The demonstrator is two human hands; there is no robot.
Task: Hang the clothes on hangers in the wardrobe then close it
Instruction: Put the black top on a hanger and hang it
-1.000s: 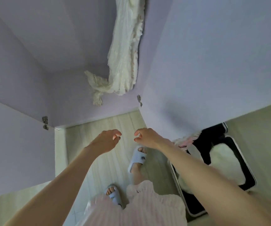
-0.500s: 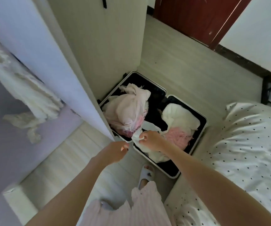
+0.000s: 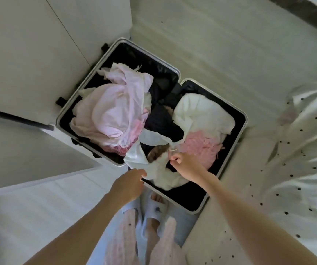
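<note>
An open suitcase [image 3: 244, 119] lies on the floor, full of crumpled clothes. A pale pink garment [image 3: 108, 111] fills its left half. Its right half holds a white garment [image 3: 201, 111] and a bright pink one [image 3: 201, 148]. A thin white garment [image 3: 136, 159] drapes over the near rim. My right hand [image 3: 184, 165] pinches the upper edge of this white garment. My left hand [image 3: 129, 184] grips its lower edge at the suitcase rim. The wardrobe door [image 3: 20, 150] shows at the left.
A bed with white polka-dot bedding [image 3: 297, 169] fills the right side, close against the suitcase. My feet in pale slippers [image 3: 153, 209] stand just before the suitcase. Pale wood floor [image 3: 211, 44] lies beyond it.
My view has swung from the wardrobe interior down to the suitcase. Both hands have reached down and taken hold of the thin white garment.
</note>
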